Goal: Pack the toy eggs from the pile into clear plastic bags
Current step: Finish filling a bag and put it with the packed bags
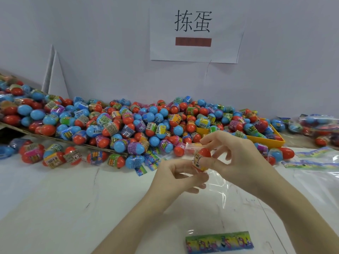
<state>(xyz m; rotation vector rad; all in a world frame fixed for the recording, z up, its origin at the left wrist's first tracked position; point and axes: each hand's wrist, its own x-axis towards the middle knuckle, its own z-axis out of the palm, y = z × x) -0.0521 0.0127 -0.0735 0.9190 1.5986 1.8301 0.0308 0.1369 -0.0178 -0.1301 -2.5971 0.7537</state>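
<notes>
A large pile of toy eggs, red and blue with printed sleeves, covers the back of the white table. In front of it my left hand and my right hand meet over a clear plastic bag. A red egg with a yellow sleeve sits at the bag's mouth, pinched between the fingers of both hands. The bag hangs down to the table, and its colourful printed header strip lies near the front edge.
A yellow tray with eggs stands at the right of the pile. Filled bags and flat bags with printed strips lie at far right. Cardboard slopes under the pile at left. A paper sign hangs on the wall.
</notes>
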